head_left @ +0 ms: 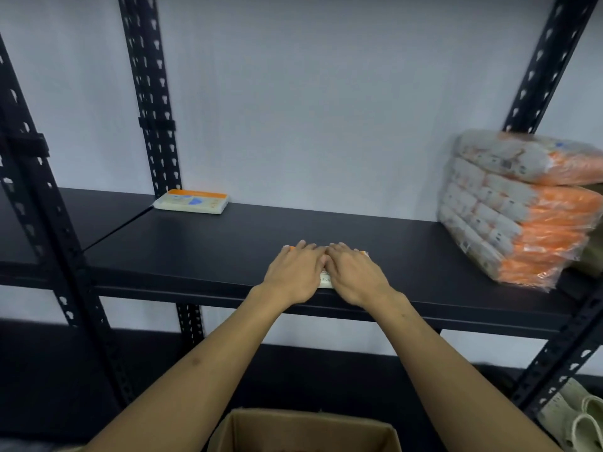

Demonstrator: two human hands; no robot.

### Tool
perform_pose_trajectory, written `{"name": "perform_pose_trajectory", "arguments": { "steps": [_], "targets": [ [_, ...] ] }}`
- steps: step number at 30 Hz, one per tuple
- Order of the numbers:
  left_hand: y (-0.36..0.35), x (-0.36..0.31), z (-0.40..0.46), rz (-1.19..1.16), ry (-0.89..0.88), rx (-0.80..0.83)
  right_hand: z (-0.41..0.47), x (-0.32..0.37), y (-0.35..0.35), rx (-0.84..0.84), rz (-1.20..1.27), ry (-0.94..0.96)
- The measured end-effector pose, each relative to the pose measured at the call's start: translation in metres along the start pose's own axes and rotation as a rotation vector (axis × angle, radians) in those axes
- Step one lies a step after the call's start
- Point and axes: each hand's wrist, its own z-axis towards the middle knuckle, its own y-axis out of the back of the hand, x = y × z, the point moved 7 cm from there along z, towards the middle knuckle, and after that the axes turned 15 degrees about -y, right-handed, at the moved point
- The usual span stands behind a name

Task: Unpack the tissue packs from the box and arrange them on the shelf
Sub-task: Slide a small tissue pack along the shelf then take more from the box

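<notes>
A white and orange tissue pack (325, 281) lies near the front edge of the black shelf (228, 243), mostly hidden under my hands. My left hand (295, 272) and my right hand (354, 275) lie side by side on top of it, fingers straight and pressing down. A second single tissue pack (192, 201) lies at the back left of the shelf by the upright. The open cardboard box (306, 430) stands below, at the bottom of the view; what it holds is hidden.
A wrapped bundle of several orange and white tissue packs (522, 207) stands at the right end of the shelf. Black perforated uprights (153, 102) frame the shelf. Pale shoes (577, 415) lie on the floor at lower right.
</notes>
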Motion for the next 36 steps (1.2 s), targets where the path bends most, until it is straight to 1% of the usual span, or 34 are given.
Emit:
{"name": "perform_pose_trajectory", "arguments": {
  "steps": [3,5,8,13,16,19,21,23,26,28,31,34,36],
  "targets": [
    [-0.007,0.005,-0.006,-0.011,-0.022,-0.038,-0.001,-0.004,-0.003,0.023,0.022,0.000],
    [-0.007,0.007,-0.011,-0.007,-0.027,-0.030,0.000,-0.008,-0.004,0.051,0.041,-0.007],
    [-0.005,0.014,-0.017,-0.009,0.018,0.036,-0.001,-0.022,-0.004,0.060,0.035,-0.056],
    [0.001,0.020,-0.025,-0.037,0.043,0.120,-0.012,-0.044,0.001,0.082,0.108,-0.121],
    [0.004,0.018,-0.024,-0.002,0.065,0.151,-0.011,-0.047,0.002,0.103,0.042,-0.129],
    [0.010,0.008,-0.013,0.062,0.059,0.123,-0.003,-0.037,0.007,0.079,-0.037,-0.108],
    [0.011,0.000,-0.003,0.055,0.036,0.105,0.000,-0.022,0.007,0.066,-0.039,-0.054],
    [0.005,-0.003,0.001,0.035,0.014,0.135,0.000,-0.009,0.000,0.081,-0.021,0.008],
    [-0.002,0.006,-0.008,0.010,0.010,0.147,-0.004,-0.008,-0.008,0.090,0.028,0.029],
    [0.001,0.019,-0.018,-0.006,0.040,0.135,-0.004,-0.012,-0.006,0.092,0.047,0.013],
    [0.008,0.040,-0.032,-0.015,0.092,0.180,-0.004,-0.010,-0.003,0.134,0.036,0.002],
    [0.018,0.050,-0.041,0.005,0.081,0.218,-0.004,0.000,0.000,0.141,-0.061,0.033],
    [0.031,0.065,-0.047,0.017,0.113,0.187,-0.002,0.004,0.006,0.068,-0.156,0.057]
  ]
}}
